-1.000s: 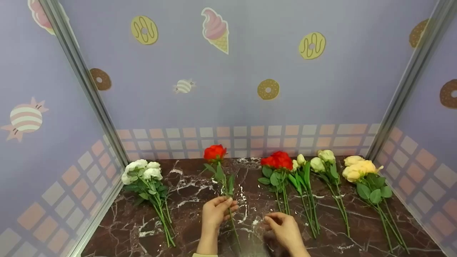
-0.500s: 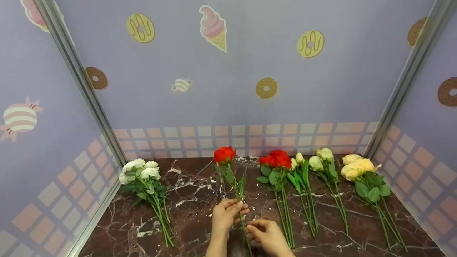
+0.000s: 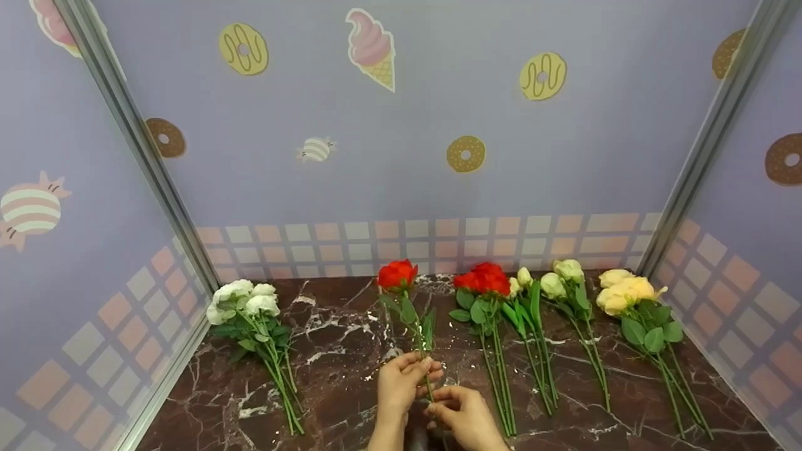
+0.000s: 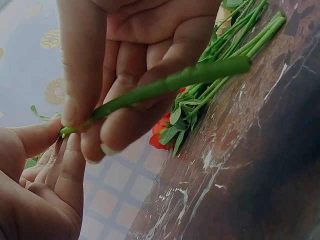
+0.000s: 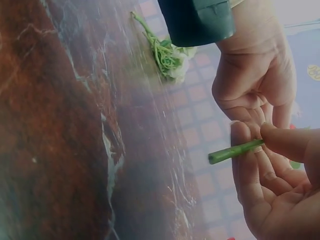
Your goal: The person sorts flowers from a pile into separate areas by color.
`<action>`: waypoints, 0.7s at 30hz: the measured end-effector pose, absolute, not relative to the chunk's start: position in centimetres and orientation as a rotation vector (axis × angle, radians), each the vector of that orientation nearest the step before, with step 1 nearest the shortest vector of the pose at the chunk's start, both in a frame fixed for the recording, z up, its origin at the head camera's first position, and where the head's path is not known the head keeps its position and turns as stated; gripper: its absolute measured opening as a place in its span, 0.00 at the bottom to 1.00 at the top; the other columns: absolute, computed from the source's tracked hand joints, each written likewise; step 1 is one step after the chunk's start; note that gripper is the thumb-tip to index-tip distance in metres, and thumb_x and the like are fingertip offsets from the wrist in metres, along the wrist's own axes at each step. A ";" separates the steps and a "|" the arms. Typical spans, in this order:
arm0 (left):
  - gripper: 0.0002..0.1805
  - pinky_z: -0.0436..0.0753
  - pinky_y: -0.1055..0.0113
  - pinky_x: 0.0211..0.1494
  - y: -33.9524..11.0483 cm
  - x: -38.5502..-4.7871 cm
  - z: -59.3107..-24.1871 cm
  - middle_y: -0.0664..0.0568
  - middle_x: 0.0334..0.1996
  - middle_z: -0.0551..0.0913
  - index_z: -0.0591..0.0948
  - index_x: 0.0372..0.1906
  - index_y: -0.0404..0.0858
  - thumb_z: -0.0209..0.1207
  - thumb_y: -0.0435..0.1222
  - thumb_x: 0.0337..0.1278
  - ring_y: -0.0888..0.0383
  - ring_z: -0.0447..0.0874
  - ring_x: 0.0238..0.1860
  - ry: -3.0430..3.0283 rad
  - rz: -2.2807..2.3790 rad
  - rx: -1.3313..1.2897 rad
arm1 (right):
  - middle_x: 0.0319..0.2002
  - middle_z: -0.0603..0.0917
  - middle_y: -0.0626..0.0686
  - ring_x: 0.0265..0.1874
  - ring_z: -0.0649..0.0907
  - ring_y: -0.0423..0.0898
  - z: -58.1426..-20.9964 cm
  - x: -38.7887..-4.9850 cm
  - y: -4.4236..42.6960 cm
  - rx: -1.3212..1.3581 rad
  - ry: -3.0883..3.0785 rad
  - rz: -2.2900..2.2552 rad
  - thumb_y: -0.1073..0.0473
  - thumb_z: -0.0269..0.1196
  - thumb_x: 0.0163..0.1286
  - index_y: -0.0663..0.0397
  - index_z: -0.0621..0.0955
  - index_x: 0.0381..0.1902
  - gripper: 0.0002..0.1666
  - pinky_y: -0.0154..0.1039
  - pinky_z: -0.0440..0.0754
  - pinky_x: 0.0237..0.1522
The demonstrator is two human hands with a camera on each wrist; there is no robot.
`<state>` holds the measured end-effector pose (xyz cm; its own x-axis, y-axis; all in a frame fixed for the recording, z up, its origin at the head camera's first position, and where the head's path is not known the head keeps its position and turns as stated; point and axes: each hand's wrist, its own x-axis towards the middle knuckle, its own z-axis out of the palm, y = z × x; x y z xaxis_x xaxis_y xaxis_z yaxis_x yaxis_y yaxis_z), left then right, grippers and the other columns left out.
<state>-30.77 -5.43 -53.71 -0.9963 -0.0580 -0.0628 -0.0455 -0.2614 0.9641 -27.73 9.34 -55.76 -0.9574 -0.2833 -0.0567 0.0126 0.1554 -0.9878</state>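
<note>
A single red rose (image 3: 397,275) with a long green stem is held upright above the middle of the tabletop. My left hand (image 3: 400,383) pinches its stem between thumb and fingers, below the leaves. Lower on the same stem, my right hand (image 3: 462,412) pinches it too. The left wrist view shows the cut stem (image 4: 170,84) running out past the right fingers, its free end pointing at the camera side. In the right wrist view a short stem end (image 5: 234,151) sticks out from the right thumb and fingers.
On the dark marble tabletop (image 3: 338,401) lie white flowers (image 3: 241,300) at left. To the right are red roses (image 3: 487,279), pale green-white buds (image 3: 525,276), pale green roses (image 3: 567,273) and yellow roses (image 3: 628,294). Patterned walls (image 3: 413,156) close the back and sides.
My left hand has carried the red rose rightward. The right hand has come in from the right and now pinches the lower stem. The other flowers lie as before.
</note>
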 end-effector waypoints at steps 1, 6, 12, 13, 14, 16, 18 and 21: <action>0.17 0.92 0.61 0.41 -5.4 -30.8 -53.7 0.41 0.34 0.92 0.78 0.54 0.19 0.64 0.28 0.67 0.57 0.93 0.32 -1.909 -2.486 0.132 | 0.35 0.90 0.55 0.30 0.90 0.46 -55.8 -27.8 9.3 -0.258 2.200 -1.887 0.67 0.65 0.72 0.75 0.81 0.49 0.14 0.44 0.92 0.37; 0.18 0.92 0.64 0.37 -5.3 -30.7 -53.9 0.41 0.35 0.92 0.79 0.55 0.20 0.64 0.29 0.67 0.57 0.93 0.32 -1.958 -2.468 0.138 | 0.33 0.89 0.54 0.29 0.90 0.45 -55.9 -27.7 9.3 -0.272 2.177 -1.906 0.69 0.64 0.71 0.75 0.81 0.47 0.12 0.45 0.92 0.37; 0.19 0.92 0.63 0.38 -5.7 -30.8 -54.0 0.38 0.38 0.92 0.78 0.57 0.19 0.63 0.29 0.68 0.55 0.94 0.34 -1.985 -2.460 0.109 | 0.33 0.90 0.56 0.28 0.89 0.44 -55.6 -27.7 9.6 -0.291 2.205 -1.904 0.69 0.65 0.71 0.74 0.82 0.46 0.11 0.40 0.91 0.33; 0.20 0.92 0.63 0.38 -5.8 -30.8 -54.0 0.37 0.38 0.92 0.78 0.58 0.19 0.63 0.29 0.68 0.55 0.94 0.35 -1.987 -2.461 0.111 | 0.33 0.90 0.57 0.28 0.89 0.44 -55.6 -27.8 9.7 -0.288 2.218 -1.899 0.69 0.65 0.71 0.74 0.82 0.46 0.11 0.40 0.91 0.33; 0.20 0.92 0.62 0.38 -5.9 -30.8 -54.0 0.37 0.39 0.91 0.78 0.58 0.19 0.63 0.30 0.68 0.54 0.94 0.35 -1.990 -2.457 0.113 | 0.33 0.90 0.58 0.28 0.89 0.44 -55.6 -27.8 9.8 -0.283 2.224 -1.901 0.69 0.65 0.70 0.73 0.82 0.46 0.11 0.40 0.91 0.32; 0.21 0.92 0.63 0.38 -6.2 -30.8 -54.0 0.38 0.40 0.91 0.78 0.59 0.20 0.63 0.31 0.68 0.55 0.94 0.36 -2.000 -2.446 0.127 | 0.34 0.90 0.59 0.27 0.89 0.44 -55.6 -27.9 10.0 -0.271 2.233 -1.915 0.69 0.65 0.71 0.74 0.82 0.46 0.11 0.41 0.91 0.32; 0.21 0.92 0.63 0.38 -6.6 -30.9 -54.0 0.39 0.40 0.92 0.79 0.59 0.21 0.63 0.32 0.69 0.55 0.94 0.36 -2.004 -2.438 0.144 | 0.34 0.91 0.61 0.27 0.89 0.44 -55.6 -28.0 10.2 -0.256 2.243 -1.933 0.69 0.65 0.71 0.75 0.82 0.46 0.11 0.42 0.91 0.32; 0.22 0.92 0.63 0.38 -7.2 -31.0 -53.9 0.40 0.39 0.92 0.79 0.60 0.22 0.64 0.34 0.69 0.56 0.94 0.35 -1.992 -2.425 0.164 | 0.34 0.90 0.63 0.27 0.89 0.44 -55.7 -28.2 10.6 -0.231 2.254 -1.972 0.70 0.64 0.71 0.77 0.81 0.47 0.12 0.39 0.89 0.30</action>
